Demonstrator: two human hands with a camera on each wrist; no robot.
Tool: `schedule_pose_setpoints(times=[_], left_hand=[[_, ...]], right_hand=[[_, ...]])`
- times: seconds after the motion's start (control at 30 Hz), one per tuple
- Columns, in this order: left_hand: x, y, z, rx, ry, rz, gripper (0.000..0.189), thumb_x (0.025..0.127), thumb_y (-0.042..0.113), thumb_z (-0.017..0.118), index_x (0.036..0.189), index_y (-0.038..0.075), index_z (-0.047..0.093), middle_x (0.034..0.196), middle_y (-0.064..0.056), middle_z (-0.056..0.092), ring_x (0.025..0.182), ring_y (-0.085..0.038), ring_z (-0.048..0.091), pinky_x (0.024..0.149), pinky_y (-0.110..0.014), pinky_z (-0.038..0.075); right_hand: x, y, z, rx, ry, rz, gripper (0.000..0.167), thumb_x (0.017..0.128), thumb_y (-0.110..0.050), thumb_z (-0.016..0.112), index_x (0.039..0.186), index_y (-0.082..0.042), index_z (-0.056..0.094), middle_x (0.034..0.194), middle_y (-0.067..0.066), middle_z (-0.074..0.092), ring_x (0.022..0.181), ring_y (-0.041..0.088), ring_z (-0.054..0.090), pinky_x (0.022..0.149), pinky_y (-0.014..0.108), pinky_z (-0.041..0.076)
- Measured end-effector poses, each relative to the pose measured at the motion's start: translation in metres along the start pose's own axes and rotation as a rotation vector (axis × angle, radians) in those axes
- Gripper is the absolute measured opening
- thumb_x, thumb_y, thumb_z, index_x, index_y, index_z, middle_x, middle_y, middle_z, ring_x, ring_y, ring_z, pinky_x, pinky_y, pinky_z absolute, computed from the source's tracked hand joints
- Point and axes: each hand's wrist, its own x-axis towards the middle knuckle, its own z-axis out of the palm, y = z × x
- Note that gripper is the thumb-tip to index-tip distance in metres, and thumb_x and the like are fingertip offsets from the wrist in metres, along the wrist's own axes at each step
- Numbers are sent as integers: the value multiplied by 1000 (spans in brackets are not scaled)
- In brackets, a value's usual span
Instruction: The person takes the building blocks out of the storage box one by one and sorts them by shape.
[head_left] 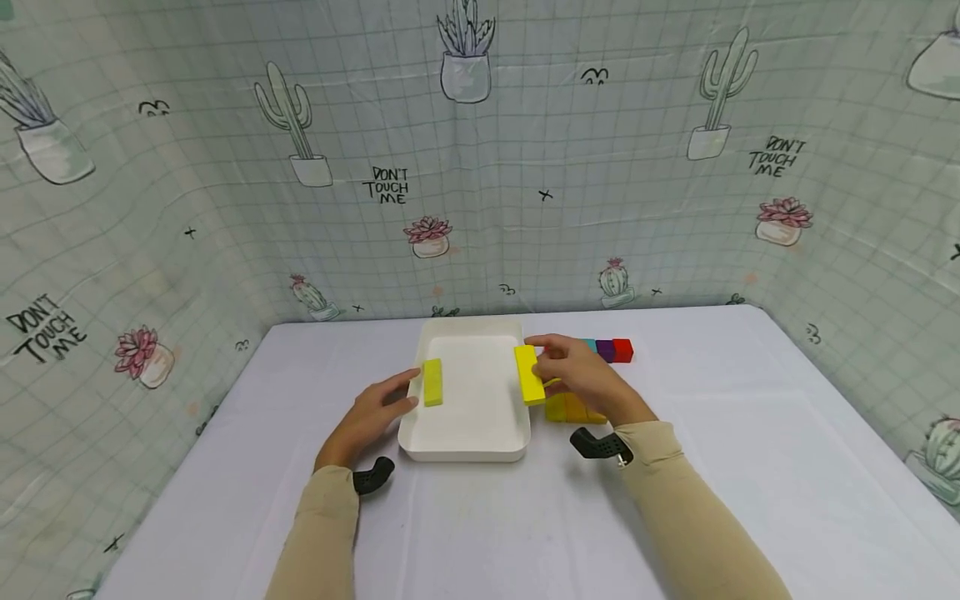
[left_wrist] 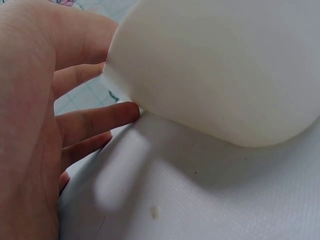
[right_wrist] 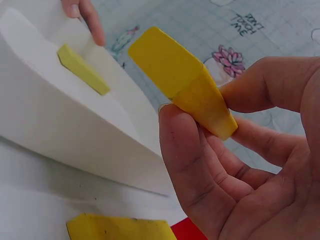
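Observation:
My right hand [head_left: 581,372] pinches a bright yellow rectangular block [head_left: 528,375] between thumb and fingers, held up over the right rim of the white tray [head_left: 480,446]. Seen from the right wrist, the yellow block [right_wrist: 172,67] is tilted, thumb on one side and fingers on the other. A yellow-green block [head_left: 432,382] lies inside the tray near its left wall. At that left side, my left hand [head_left: 371,417] has its fingers extended, with fingertips right at the tray's outer wall [left_wrist: 200,75].
Right of the tray, partly behind my right hand, several yellow and orange blocks [head_left: 573,408] lie together. Farther back is a row with a red block [head_left: 622,350] and a purple block [head_left: 604,351]. A white cloth [head_left: 465,533] covers the table; a patterned curtain [head_left: 495,167] surrounds it.

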Motion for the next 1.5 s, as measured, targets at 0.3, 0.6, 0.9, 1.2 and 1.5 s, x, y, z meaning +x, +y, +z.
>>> schedule_pose_setpoints(times=[0.3, 0.6, 0.9, 1.2, 1.5], left_hand=[[2, -1, 2, 5, 7, 16, 58, 97, 40, 63, 152, 33, 45, 156, -7, 42, 147, -33, 29, 116, -63, 20], [2, -2, 1, 9, 9, 24, 58, 98, 39, 62, 153, 32, 44, 156, -7, 41, 147, -33, 28, 116, -63, 20], [1, -3, 1, 5, 11, 31, 58, 98, 41, 62, 152, 33, 45, 155, -7, 43, 146, -32, 30, 116, -61, 21], [2, -2, 0, -1, 13, 12, 57, 97, 40, 62, 152, 34, 45, 155, -6, 43, 146, -31, 31, 116, -61, 22], [2, -2, 1, -6, 14, 22, 57, 98, 39, 62, 152, 32, 45, 155, -8, 42, 146, -33, 31, 117, -60, 22]], right_hand=[[-7, 4, -16, -31, 26, 10, 54, 93, -11, 58, 147, -12, 50, 131, 17, 53, 100, 34, 58, 85, 40, 58], [-11, 7, -31, -38, 58, 37, 53, 92, -11, 58, 144, -15, 53, 123, 18, 54, 101, 32, 55, 85, 38, 57], [-17, 7, -43, -57, 76, 44, 54, 94, -11, 58, 147, -12, 48, 122, 19, 51, 100, 33, 52, 84, 36, 57], [-24, 9, -55, -77, 87, 45, 58, 95, -11, 57, 151, -9, 43, 119, 17, 45, 102, 34, 51, 85, 34, 57], [-23, 16, -64, -105, 104, 53, 57, 96, -12, 56, 151, -10, 42, 134, 19, 45, 106, 35, 51, 89, 37, 56]])
